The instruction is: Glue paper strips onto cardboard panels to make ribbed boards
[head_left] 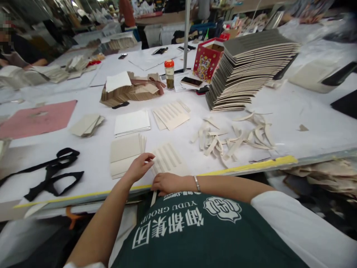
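Note:
A beige panel with several darker stripes (169, 158) lies at the table's front edge before me. My left hand (140, 166) is at its left edge, fingers loosely bent and a little apart, with nothing visible in them. At the panel's near edge, my right hand (166, 183) has its fingers closed on a thin pale strip (153, 199) that hangs below the table edge. Beside my left hand lies a stack of beige pieces (124, 152). Behind are a stack of white sheets (132, 122) and more striped panels (171, 114).
Loose curled strips (223, 143) lie to the right, before a tall leaning stack of grey panels (251, 69). Black fabric offcuts (60, 173) and a pink sheet (39, 118) are left. A jar with an orange lid (169, 74) stands near a metal post (186, 37).

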`<act>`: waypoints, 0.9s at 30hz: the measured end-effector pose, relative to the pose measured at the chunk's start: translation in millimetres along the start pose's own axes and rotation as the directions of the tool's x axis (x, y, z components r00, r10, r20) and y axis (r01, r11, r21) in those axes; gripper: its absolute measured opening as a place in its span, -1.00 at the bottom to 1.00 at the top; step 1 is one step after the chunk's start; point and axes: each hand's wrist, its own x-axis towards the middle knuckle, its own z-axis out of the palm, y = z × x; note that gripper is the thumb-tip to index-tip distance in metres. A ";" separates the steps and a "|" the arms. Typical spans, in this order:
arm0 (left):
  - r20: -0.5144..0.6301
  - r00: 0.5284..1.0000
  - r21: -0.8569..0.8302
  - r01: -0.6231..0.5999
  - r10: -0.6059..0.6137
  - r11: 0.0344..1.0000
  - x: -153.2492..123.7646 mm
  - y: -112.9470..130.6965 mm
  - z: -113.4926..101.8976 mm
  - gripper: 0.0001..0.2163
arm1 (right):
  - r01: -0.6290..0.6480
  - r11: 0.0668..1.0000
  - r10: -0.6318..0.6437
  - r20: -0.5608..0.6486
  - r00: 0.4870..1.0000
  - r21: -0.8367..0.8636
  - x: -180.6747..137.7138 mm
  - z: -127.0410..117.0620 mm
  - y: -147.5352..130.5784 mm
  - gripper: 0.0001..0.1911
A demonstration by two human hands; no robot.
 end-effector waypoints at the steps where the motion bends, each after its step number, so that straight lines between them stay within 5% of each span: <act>1: -0.011 0.999 0.073 -0.040 0.041 0.997 6.9 -8.0 7.2 -0.78 | -0.001 0.999 0.002 0.015 1.000 -0.049 0.8 -1.6 -3.5 -0.75; 6: -0.004 0.961 0.284 -0.263 0.276 0.922 9.9 -37.5 33.3 -0.76 | 0.102 0.973 -0.080 0.115 0.990 -0.207 8.5 1.7 -12.9 -0.83; 10: -0.010 0.952 0.354 -0.283 0.307 0.891 5.2 -46.0 36.6 -0.74 | 0.225 0.963 -0.243 0.122 0.962 0.146 15.4 19.5 -19.3 -0.80; 12: -0.019 0.951 0.363 -0.282 0.309 0.888 4.3 -46.2 36.9 -0.74 | 0.144 0.928 -0.167 0.039 0.985 0.343 14.4 20.2 -25.9 -0.77; 14: -0.066 0.949 0.338 -0.270 0.308 0.902 0.5 -42.8 38.8 -0.74 | -0.031 0.901 0.070 -0.074 0.995 0.433 5.5 7.7 -28.8 -0.74; 16: -0.170 0.945 0.252 -0.233 0.279 0.939 -7.5 -37.5 42.6 -0.74 | -0.241 0.866 0.370 -0.237 0.898 0.437 -16.0 -18.8 -21.3 -0.73; 19: -0.388 0.921 -0.074 -0.074 0.040 0.995 -22.4 -30.9 49.4 -0.67 | -0.567 0.748 0.658 -0.493 0.568 0.345 -76.9 -73.9 6.3 -0.72; 22: -0.346 0.840 -0.625 0.125 -0.418 0.770 -32.2 -21.4 53.8 -0.63 | -0.847 0.501 0.678 -0.689 0.255 0.180 -145.6 -112.8 31.1 -0.74; 23: -0.285 0.811 -0.754 0.140 -0.511 0.642 -33.1 -16.8 54.5 -0.65 | -0.897 0.420 0.661 -0.723 0.199 0.138 -160.4 -115.0 35.8 -0.68; 25: -0.184 0.778 -0.892 0.125 -0.601 0.435 -31.1 -7.0 55.9 -0.70 | -0.924 0.373 0.700 -0.680 0.219 0.086 -169.4 -101.2 38.4 -0.61; 27: -0.119 0.766 -0.933 0.131 -0.632 0.334 -25.9 1.0 58.6 -0.68 | -0.880 0.467 0.798 -0.470 0.378 0.084 -154.3 -71.0 32.1 -0.62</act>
